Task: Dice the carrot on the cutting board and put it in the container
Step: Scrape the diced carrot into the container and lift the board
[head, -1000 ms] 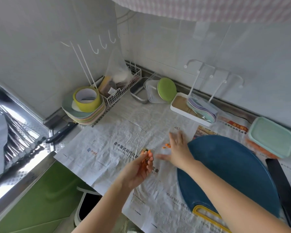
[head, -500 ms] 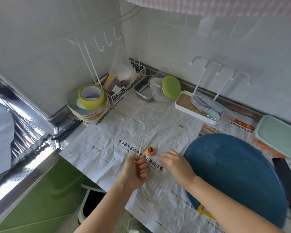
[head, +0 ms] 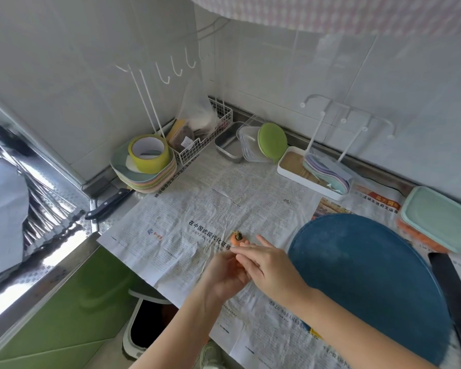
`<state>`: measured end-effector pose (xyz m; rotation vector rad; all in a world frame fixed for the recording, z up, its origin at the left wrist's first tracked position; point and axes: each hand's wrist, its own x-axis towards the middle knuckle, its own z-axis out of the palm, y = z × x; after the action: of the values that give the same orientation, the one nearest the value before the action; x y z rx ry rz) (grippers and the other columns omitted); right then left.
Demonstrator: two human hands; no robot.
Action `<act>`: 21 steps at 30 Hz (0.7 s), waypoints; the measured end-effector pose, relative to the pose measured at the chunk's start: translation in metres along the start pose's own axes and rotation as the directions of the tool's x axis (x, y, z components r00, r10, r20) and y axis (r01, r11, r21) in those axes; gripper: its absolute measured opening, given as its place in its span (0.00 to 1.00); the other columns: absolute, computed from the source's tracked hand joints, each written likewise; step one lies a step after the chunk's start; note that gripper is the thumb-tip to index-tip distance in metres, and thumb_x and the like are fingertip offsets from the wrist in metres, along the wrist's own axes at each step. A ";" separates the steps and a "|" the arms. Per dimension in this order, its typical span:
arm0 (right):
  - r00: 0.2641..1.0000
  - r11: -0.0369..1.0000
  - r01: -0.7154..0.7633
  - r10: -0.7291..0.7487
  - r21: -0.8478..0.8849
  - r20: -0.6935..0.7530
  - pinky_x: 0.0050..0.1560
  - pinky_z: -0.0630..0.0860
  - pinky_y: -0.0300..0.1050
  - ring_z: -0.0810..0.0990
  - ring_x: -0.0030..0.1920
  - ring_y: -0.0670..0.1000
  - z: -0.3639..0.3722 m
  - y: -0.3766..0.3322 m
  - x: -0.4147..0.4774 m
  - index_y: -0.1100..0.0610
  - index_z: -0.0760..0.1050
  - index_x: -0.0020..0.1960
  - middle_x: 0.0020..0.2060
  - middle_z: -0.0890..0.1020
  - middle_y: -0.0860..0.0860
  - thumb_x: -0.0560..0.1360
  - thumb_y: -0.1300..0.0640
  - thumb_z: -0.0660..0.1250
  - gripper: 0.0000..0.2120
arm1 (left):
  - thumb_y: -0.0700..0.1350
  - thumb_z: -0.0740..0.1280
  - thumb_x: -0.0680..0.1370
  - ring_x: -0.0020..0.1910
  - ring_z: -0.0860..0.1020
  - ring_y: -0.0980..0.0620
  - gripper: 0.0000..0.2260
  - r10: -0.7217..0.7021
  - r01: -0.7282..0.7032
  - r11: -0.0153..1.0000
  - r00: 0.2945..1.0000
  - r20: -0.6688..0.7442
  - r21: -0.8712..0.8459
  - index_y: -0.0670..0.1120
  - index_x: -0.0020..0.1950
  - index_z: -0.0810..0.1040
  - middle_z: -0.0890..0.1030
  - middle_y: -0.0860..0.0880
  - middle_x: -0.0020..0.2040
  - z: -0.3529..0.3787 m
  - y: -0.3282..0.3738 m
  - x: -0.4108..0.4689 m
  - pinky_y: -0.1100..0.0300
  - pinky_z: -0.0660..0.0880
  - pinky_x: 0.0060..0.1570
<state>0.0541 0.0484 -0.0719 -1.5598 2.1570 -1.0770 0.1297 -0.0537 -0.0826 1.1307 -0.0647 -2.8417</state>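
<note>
The light, stiff carrot stub (head: 236,237), best pinched by its sides, is being passed over while the right hand's (head: 266,265) straight fingers are being pressed into the cupped left hand (head: 222,276).

Was a home kitchen: tiled wall (head: 330,75) with hooks (head: 171,73), stacked plates (head: 149,179), knife (head: 109,203), cutting board (head: 370,275) on a worktop (head: 105,222) (lined with newspaper (head: 197,209)).

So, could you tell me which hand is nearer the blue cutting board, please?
Right. The right hand lies just left of the blue cutting board; the left hand is farther left, partly under the right.
</note>
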 end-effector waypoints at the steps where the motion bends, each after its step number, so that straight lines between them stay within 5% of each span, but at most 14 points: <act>1: 1.000 1.000 0.001 -0.001 -0.005 -0.001 0.70 0.66 0.42 0.78 0.62 0.47 -0.001 0.000 -0.001 0.56 0.81 0.61 0.57 0.84 0.53 0.80 0.52 0.60 0.16 | 0.35 0.62 0.72 0.36 0.80 0.49 0.08 -0.003 0.003 1.000 1.000 0.007 0.015 0.35 0.40 0.80 0.80 0.42 0.39 0.001 -0.001 -0.002 0.58 0.80 0.34; 6: 0.979 0.971 -0.163 0.182 0.174 -0.098 0.51 0.78 0.31 0.83 0.48 0.39 -0.021 0.004 0.005 0.55 0.84 0.51 0.44 0.86 0.46 0.73 0.67 0.73 0.10 | 0.31 0.58 0.74 0.26 0.78 0.50 0.09 -0.060 0.062 0.997 0.997 -0.045 0.039 0.32 0.44 0.78 0.78 0.43 0.34 -0.001 0.004 -0.003 0.63 0.77 0.26; 10: 0.884 0.867 -0.409 0.454 0.285 -0.111 0.48 0.78 0.32 0.83 0.43 0.42 -0.044 0.028 0.028 0.54 0.81 0.47 0.41 0.84 0.45 0.70 0.66 0.75 0.10 | 0.32 0.56 0.73 0.23 0.69 0.55 0.14 -0.037 0.037 0.999 0.999 -0.030 -0.002 0.33 0.41 0.81 0.71 0.48 0.30 -0.008 0.019 -0.002 0.66 0.69 0.20; 15: 0.839 0.852 -0.518 0.522 -0.071 0.153 0.44 0.74 0.30 0.77 0.45 0.45 -0.035 0.049 0.039 0.56 0.77 0.53 0.44 0.78 0.45 0.68 0.55 0.79 0.17 | 0.39 0.55 0.82 0.20 0.60 0.58 0.12 0.165 -0.093 0.915 0.975 -0.153 0.393 0.39 0.48 0.77 0.63 0.52 0.26 -0.005 0.038 0.002 0.68 0.58 0.16; 16: 0.820 0.845 -0.515 0.535 -0.146 0.202 0.45 0.72 0.31 0.76 0.47 0.45 -0.029 0.051 0.038 0.56 0.76 0.54 0.45 0.76 0.45 0.66 0.53 0.80 0.20 | 0.42 0.57 0.82 0.20 0.59 0.57 0.12 0.262 -0.124 0.818 0.950 -0.173 0.562 0.39 0.48 0.78 0.63 0.52 0.25 -0.003 0.042 0.003 0.67 0.57 0.17; 18: 0.813 0.842 -0.501 0.537 -0.199 0.224 0.46 0.72 0.33 0.76 0.46 0.45 -0.020 0.053 0.037 0.57 0.77 0.52 0.45 0.77 0.46 0.66 0.54 0.80 0.20 | 0.50 0.62 0.80 0.22 0.60 0.56 0.15 0.502 -0.118 0.437 0.854 -0.133 0.891 0.40 0.48 0.81 0.65 0.51 0.25 0.001 0.047 0.005 0.65 0.59 0.22; 21: 0.807 0.845 -0.493 0.534 -0.209 0.254 0.43 0.76 0.35 0.79 0.39 0.45 -0.017 0.054 0.042 0.59 0.82 0.45 0.40 0.83 0.50 0.68 0.59 0.79 0.10 | 0.58 0.69 0.73 0.29 0.69 0.57 0.19 0.666 -0.001 -0.154 0.739 0.104 0.988 0.44 0.54 0.78 0.74 0.51 0.36 0.004 0.048 0.011 0.65 0.62 0.26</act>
<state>-0.0102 0.0255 -0.0900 -0.9912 2.2637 -0.4874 0.1216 -0.1025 -0.0841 1.4405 -2.3577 -1.3928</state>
